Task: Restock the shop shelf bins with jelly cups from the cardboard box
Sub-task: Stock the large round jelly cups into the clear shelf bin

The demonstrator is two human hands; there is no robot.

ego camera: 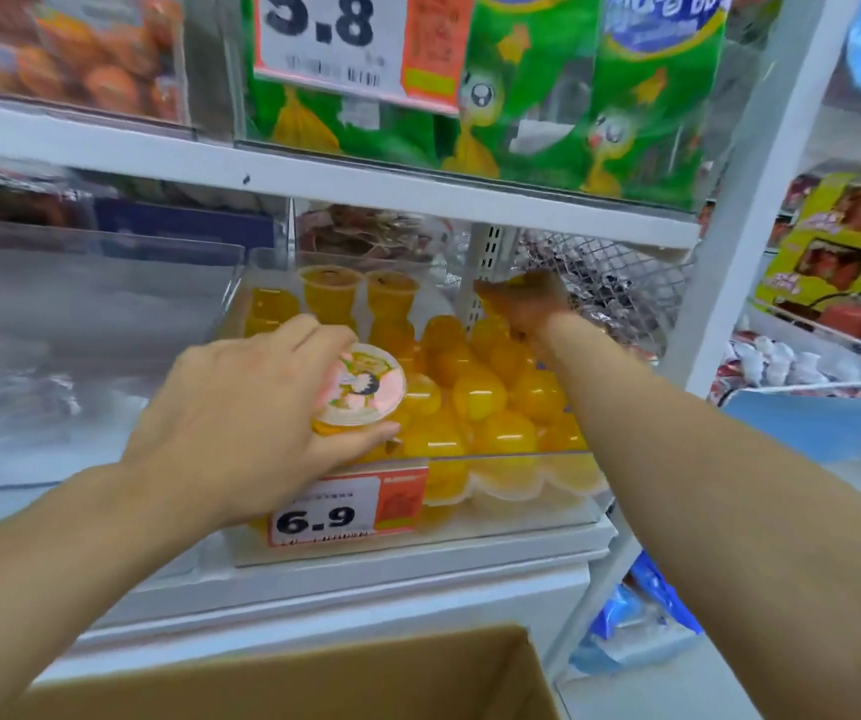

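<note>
- The cardboard box [314, 678] lies nearest, its open brown flap along the bottom edge, below the shelf; what is inside it is out of sight.
- The left hand [241, 407] holds one jelly cup [360, 387] on its side, fingers curled over the top and thumb under its lower rim, the printed lid facing the camera.
- That cup sits over the near left corner of the clear bin [521, 491], touching or just above the heap of orange cups [475, 392] that nearly fills it.
- The right hand [527, 304] reaches to the far right of the bin. It is blurred; something orange shows at its fingertips, but whether the fingers pinch a cup or only press one cannot be told.
- Two cups stand upright at the far left of the heap; the rest lie tumbled.
- A price tag [347, 509] reading 6.9 hangs on the bin's front, partly under the left wrist.
- To the left is an empty-looking clear bin [80, 330]; to the right, a wire basket [620, 283]; above, green packets [573, 96].
- Risk: the heap rises about level with the front wall, so a cup dropped on the near slope could roll over the edge and fall.
- Risk: the left wrist could catch the price tag and knock it loose.
</note>
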